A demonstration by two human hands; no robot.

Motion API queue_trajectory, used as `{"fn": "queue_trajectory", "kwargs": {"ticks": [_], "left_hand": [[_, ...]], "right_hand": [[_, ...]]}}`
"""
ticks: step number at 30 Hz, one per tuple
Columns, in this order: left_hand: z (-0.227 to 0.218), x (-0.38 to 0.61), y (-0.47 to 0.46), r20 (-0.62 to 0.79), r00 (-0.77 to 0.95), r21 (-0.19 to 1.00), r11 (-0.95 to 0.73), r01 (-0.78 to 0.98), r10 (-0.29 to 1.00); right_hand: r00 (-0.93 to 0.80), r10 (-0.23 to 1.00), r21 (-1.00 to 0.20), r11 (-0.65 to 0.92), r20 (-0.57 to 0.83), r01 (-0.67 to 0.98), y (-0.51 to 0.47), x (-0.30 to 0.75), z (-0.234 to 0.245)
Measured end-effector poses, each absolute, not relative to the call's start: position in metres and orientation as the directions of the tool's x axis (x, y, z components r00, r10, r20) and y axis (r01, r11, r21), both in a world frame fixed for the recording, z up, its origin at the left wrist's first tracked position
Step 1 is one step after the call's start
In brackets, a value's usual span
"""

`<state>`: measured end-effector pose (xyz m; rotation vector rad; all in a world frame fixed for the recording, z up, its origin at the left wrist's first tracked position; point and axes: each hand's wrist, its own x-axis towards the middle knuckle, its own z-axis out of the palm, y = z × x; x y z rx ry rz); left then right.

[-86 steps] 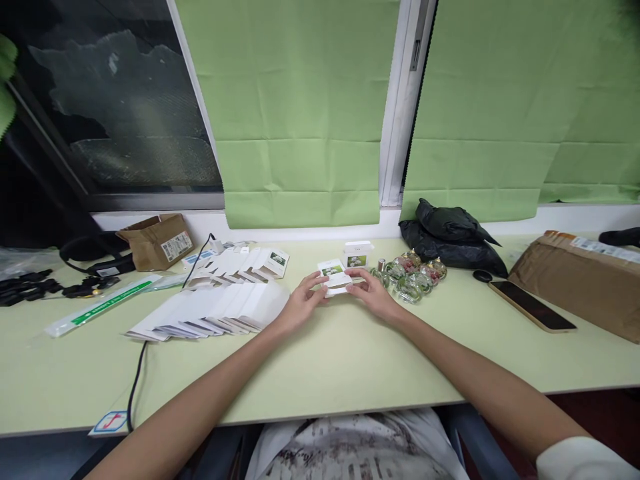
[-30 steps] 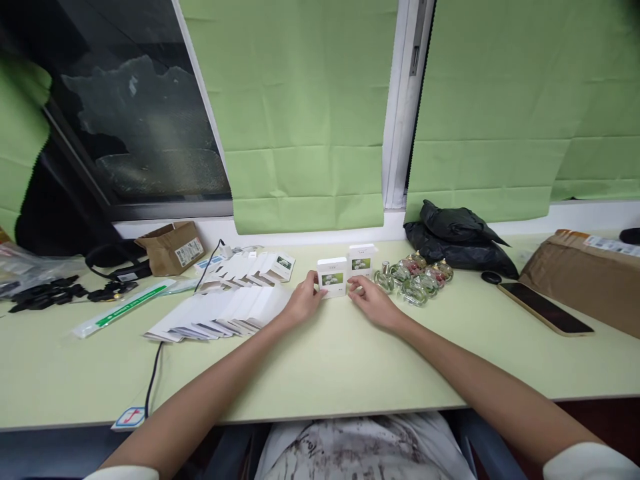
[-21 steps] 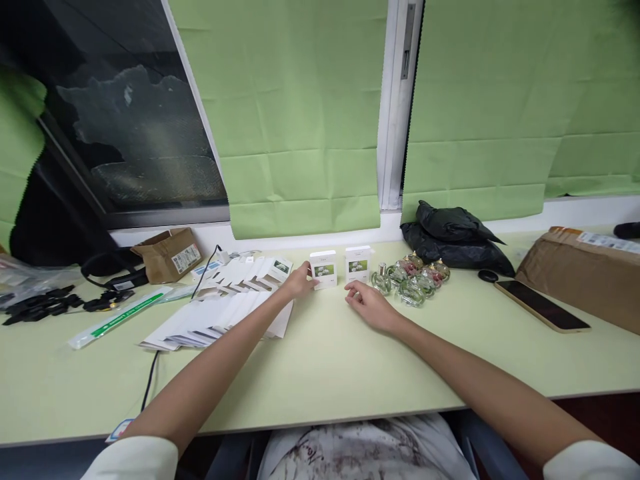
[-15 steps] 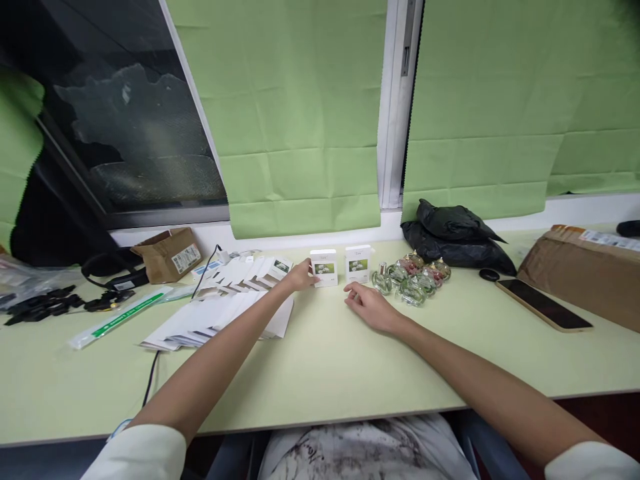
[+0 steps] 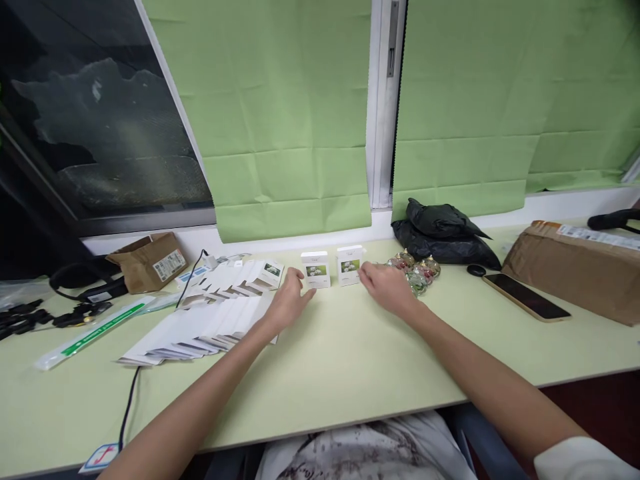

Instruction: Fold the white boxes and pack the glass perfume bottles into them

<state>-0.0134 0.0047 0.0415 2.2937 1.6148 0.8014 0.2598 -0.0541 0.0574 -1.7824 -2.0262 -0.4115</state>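
Left hand (image 5: 287, 303), right hand (image 5: 387, 288); green desk (image 5: 325, 373)

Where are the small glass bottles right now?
Head view, right of centre: the glass bottles cluster just beyond the right hand, between the right-hand white box and the black bag.

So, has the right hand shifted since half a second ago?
Yes. Judged against the right white box, the right hand has gone rightward and farther from the body; it now hides the nearest glass bottles.
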Motion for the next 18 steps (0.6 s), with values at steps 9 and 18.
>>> {"fn": "queue_trajectory", "kwargs": {"ticks": [9, 18], "left_hand": [[0.017, -0.004, -0.028, 0.332, 0.448, 0.54, -0.557, 0.631, 0.83], [0.018, 0.004, -0.045, 0.293, 0.513, 0.563, -0.579, 0.59, 0.807]], "right_hand": [[0.3, 0.868, -0.029, -0.315, 0.395, 0.949, -0.053, 0.305, 0.076], [0.318, 0.913, -0.005, -0.328, 0.253, 0.945, -0.055, 0.318, 0.073]]}}
